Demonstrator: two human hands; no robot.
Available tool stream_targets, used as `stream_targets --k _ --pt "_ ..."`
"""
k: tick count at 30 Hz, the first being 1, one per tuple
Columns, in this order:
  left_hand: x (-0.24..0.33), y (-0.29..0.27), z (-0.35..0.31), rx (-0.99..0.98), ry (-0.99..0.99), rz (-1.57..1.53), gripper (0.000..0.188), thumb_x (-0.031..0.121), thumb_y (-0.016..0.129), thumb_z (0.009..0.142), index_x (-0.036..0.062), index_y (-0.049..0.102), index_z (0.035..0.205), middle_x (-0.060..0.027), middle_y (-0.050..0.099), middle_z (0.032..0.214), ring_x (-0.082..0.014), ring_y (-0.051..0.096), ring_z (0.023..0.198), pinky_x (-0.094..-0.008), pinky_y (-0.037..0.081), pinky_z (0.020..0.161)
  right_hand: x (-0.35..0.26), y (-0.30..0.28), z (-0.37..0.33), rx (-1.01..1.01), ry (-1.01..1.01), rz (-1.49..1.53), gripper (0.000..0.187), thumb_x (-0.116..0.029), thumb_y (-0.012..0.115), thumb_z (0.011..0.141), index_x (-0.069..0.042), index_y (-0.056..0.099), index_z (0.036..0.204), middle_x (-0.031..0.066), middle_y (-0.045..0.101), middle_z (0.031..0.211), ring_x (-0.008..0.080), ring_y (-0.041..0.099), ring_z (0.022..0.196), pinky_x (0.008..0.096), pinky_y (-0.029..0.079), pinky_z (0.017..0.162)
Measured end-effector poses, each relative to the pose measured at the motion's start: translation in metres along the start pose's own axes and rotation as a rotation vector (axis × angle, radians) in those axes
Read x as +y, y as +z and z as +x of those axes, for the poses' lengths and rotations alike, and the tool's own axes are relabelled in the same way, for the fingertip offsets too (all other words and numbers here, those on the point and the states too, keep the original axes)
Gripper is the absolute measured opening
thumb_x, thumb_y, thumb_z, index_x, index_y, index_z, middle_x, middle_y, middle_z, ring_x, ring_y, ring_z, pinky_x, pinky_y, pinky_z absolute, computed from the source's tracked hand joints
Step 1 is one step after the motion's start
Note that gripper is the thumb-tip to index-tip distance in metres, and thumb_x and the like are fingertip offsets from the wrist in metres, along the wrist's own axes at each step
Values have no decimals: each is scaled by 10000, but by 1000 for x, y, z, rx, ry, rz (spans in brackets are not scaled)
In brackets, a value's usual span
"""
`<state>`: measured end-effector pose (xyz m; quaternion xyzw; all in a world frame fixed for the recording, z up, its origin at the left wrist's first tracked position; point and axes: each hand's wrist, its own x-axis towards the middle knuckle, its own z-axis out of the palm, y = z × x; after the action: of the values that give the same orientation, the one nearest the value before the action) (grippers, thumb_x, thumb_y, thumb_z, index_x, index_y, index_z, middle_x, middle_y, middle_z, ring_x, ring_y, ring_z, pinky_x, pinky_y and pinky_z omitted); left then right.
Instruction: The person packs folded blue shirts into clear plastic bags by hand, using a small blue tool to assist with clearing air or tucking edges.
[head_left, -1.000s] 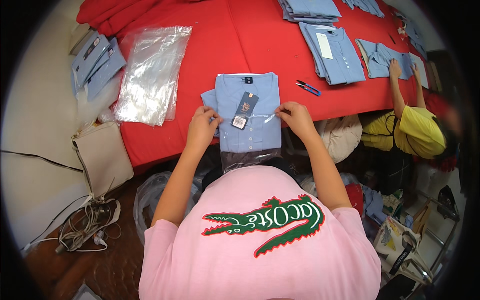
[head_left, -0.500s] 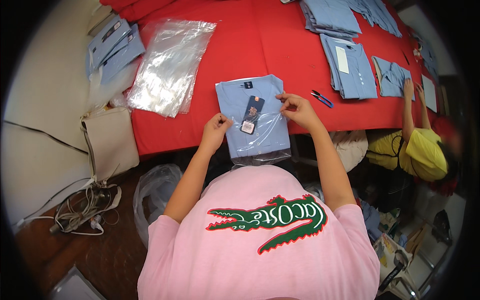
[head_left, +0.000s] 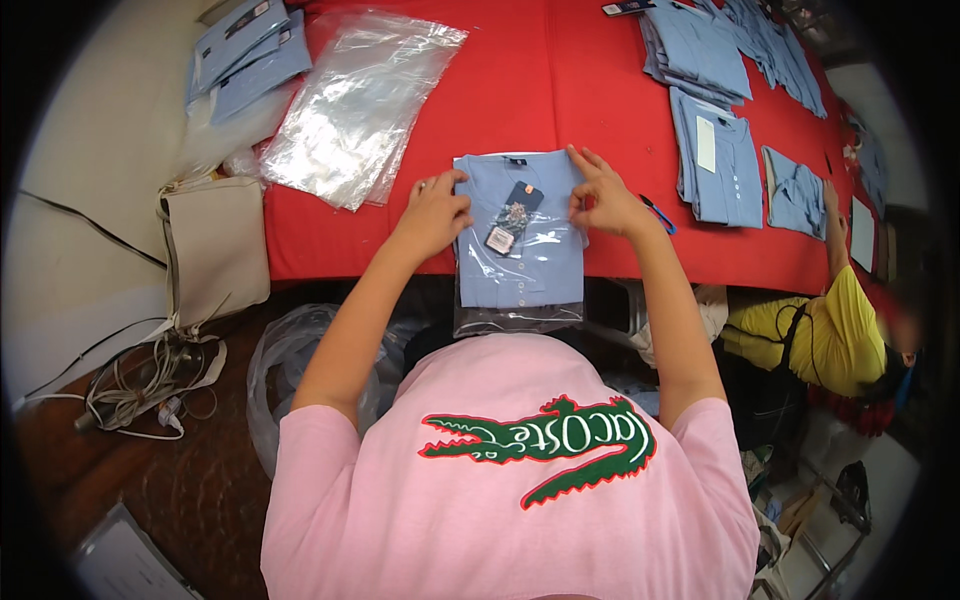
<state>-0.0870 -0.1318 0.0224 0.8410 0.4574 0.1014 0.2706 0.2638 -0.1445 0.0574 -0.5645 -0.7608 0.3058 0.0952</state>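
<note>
In front of me a folded light-blue buttoned shirt (head_left: 486,277) lies inside a clear plastic bag (head_left: 520,322), whose loose end hangs past the table's near edge. A dark hang tag (head_left: 522,198) with a white label rests slanted on the shirt's front. My left hand (head_left: 432,215) has its fingers curled at the upper left edge of the bag. At the upper right edge, my right hand (head_left: 607,197) pinches the bag with thumb and fingers, one finger stretched toward the top corner.
Flat clear bags (head_left: 365,105) lie left on the red-covered table (head_left: 500,75), near bagged shirts (head_left: 262,80). Blue-handled snips (head_left: 657,214) are by my right hand. Folded shirts (head_left: 718,165) sit further right, where a co-worker in yellow (head_left: 835,330) reaches. A beige bag (head_left: 215,250) hangs left.
Both hands have moved up along the bag's sides toward the shirt's shoulders. The plastic now covers more of the shirt's upper part. The co-worker's arm has shifted.
</note>
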Motion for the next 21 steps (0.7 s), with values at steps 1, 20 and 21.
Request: stream_targets --k 1,20,21 --pt "2 -6 7 -24 8 34 179 213 838 854 72 783 949 -125 576 1503 -335 480 1448 -545 283 1256 1 -2 7 -24 23 -5 111 -60 822 664 -76 771 762 135 361 1765 403 269 1630 454 381 1246" --pt "-5 -43 75 -84 -122 -309 153 102 702 1003 -27 625 976 -123 678 841 -200 657 792 -338 536 757 14 -20 13 192 43 149 158 -126 681 981 -24 665 1101 173 758 1012 354 742 944 421 569 822" --pt "-1 -56 74 -78 -87 -363 161 99 701 1009 -31 613 970 -113 676 841 -179 644 797 -336 532 765 7 -30 8 253 -24 89 159 -139 678 1003 -29 661 1116 174 754 1014 362 740 938 425 571 822"
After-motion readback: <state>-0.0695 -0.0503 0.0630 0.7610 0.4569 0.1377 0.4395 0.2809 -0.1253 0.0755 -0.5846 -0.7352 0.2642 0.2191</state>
